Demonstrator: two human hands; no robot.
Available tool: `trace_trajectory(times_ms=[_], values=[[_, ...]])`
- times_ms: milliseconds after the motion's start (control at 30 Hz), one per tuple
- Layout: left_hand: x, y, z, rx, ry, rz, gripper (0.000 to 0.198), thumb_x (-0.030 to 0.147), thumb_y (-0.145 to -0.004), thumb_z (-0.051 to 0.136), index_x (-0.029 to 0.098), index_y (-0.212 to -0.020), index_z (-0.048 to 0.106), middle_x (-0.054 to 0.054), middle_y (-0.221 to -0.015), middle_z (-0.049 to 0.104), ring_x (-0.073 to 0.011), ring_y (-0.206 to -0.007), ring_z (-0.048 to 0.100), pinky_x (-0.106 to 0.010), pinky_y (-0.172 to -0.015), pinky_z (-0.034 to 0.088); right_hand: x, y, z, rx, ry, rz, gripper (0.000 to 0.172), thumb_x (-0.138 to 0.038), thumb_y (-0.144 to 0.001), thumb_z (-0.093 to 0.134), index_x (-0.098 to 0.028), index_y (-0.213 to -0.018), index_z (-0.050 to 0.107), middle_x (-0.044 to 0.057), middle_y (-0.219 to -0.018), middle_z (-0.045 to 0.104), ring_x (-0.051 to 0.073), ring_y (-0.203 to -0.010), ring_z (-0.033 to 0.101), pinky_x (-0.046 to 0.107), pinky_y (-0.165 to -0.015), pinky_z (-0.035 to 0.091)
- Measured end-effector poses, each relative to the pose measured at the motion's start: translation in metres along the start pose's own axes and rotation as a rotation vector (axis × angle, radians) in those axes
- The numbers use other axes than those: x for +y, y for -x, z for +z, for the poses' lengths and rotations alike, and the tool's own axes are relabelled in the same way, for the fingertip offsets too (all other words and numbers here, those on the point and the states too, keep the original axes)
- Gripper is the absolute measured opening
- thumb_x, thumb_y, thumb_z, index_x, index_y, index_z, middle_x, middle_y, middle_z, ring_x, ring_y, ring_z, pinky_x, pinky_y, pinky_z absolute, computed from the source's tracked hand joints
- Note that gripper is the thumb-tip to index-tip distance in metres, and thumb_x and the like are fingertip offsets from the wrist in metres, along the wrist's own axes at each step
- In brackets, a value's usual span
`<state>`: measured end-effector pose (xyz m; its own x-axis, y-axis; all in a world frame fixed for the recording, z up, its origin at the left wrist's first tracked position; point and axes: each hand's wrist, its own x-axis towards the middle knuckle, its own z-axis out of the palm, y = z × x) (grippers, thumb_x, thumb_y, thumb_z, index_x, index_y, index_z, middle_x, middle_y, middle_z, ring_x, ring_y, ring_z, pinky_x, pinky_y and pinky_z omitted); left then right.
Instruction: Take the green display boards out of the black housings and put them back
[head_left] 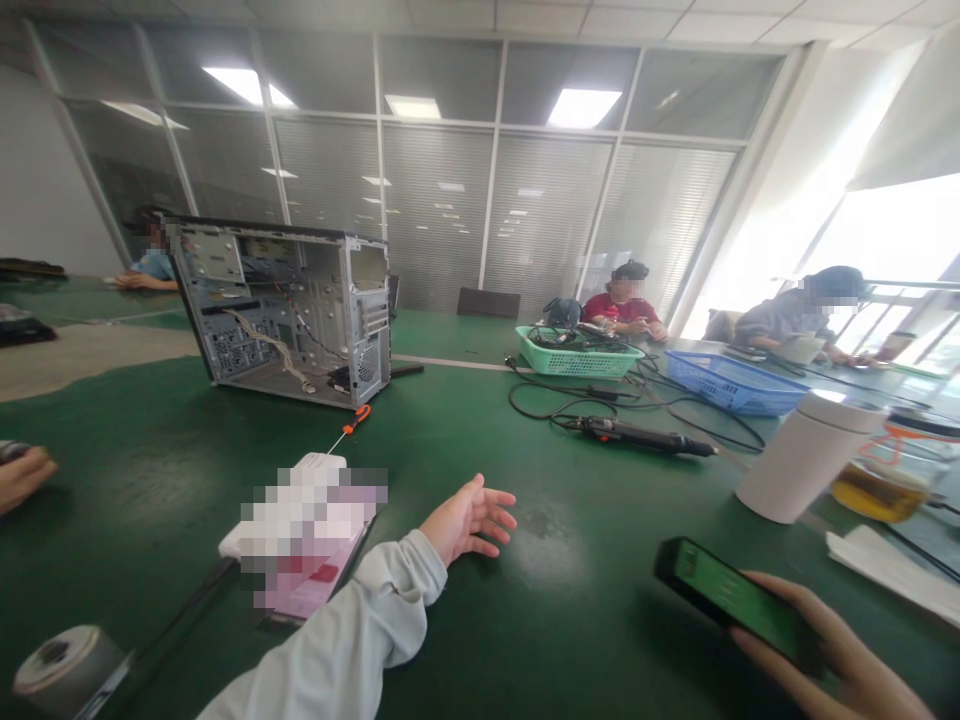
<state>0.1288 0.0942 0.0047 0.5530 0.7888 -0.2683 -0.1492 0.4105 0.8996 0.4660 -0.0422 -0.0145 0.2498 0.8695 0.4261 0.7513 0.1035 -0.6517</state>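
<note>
Smartphone (731,600) sitting clamped in R hand (829,645) at lower right, screen lit; L hand (469,520) lying open, fingers spread, on green workbench (570,610), gripping nothing, beside blurred white item (304,525); open PC tower (281,315) standing ahead, cables (270,345) dangling inside, electric screwdriver (637,435) lying off to right.

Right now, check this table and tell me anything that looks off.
The computer case stands open with its side panel off, so its cables hang loose inside. Black cords also sprawl out of the green basket across the table, looping around an electric screwdriver.
</note>
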Motion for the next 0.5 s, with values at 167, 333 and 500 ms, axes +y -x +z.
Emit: trace_trajectory(times_ms=[167, 333, 500], values=[[-0.001, -0.001, -0.001, 0.002, 0.027, 0.002, 0.052, 0.059, -0.077, 0.036, 0.015, -0.090, 0.061, -0.004, -0.075, 0.059, -0.0154, -0.067, 0.054, -0.026, -0.060, 0.038, -0.088, -0.015, 0.072, -0.248, -0.191, -0.236, 0.036, -0.037, -0.074, 0.057, -0.021, -0.106, 0.053, 0.005, -0.101, 0.056, 0.023, -0.090, 0.055, 0.031, -0.078, 0.048], [-0.003, -0.002, -0.001, 0.035, 0.127, 0.082, 0.049, 0.056, -0.075, 0.043, 0.013, -0.084, 0.064, -0.004, -0.068, 0.060, -0.0153, -0.063, 0.055, -0.027, -0.063, 0.038, -0.138, -0.014, 0.126, -0.343, -0.353, -0.266, 0.035, -0.024, -0.073, 0.055, -0.022, -0.107, 0.048, 0.003, -0.102, 0.052, 0.020, -0.095, 0.050, 0.031, -0.083, 0.042], [-0.004, -0.001, 0.001, 0.065, 0.109, 0.102, 0.046, 0.053, -0.076, 0.044, 0.012, -0.083, 0.065, -0.004, -0.067, 0.062, -0.0153, -0.060, 0.056, -0.027, -0.061, 0.039, -0.138, -0.012, 0.132, -0.339, -0.385, -0.290, 0.035, -0.022, -0.074, 0.057, -0.023, -0.107, 0.047, 0.002, -0.101, 0.051, 0.020, -0.094, 0.049, 0.030, -0.081, 0.042]])
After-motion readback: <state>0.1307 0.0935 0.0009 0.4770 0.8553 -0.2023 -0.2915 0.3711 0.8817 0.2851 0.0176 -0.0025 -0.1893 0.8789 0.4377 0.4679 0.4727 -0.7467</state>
